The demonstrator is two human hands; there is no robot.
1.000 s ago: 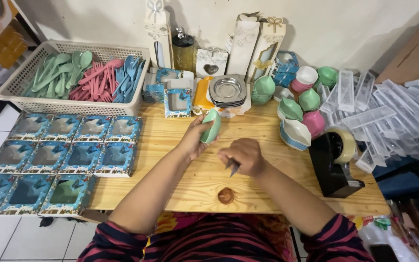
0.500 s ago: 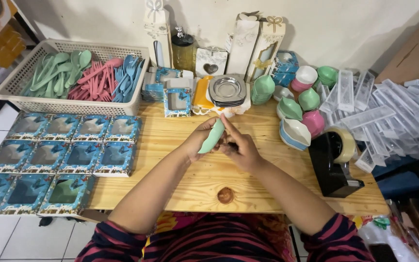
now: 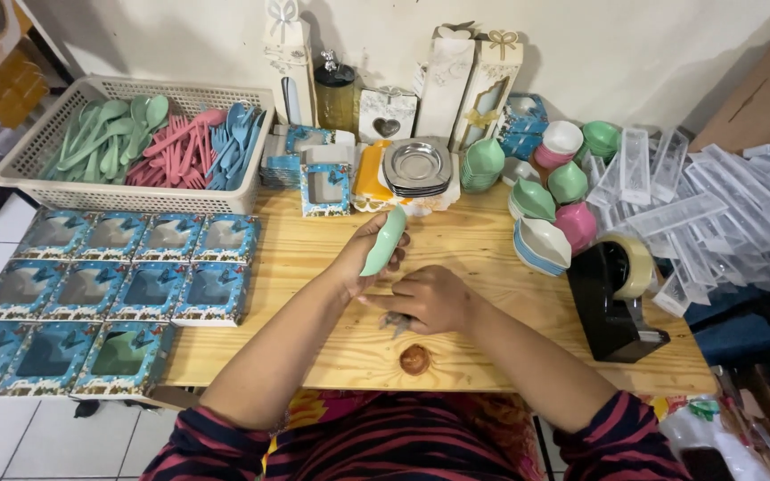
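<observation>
While the left hand (image 3: 363, 258) is curling its fingers (image 3: 383, 233) around a mint-green dish (image 3: 383, 242), holding it on edge above the wooden table (image 3: 314, 267) with the thumb behind and the fingertips over its upper rim, the right hand (image 3: 430, 298) is resting knuckles-up just beside and below it. That hand is lying closed over a small dark object (image 3: 394, 322) that is poking out beneath the fingers, too hidden to identify. A black tape dispenser (image 3: 612, 298) is standing well to the right.
</observation>
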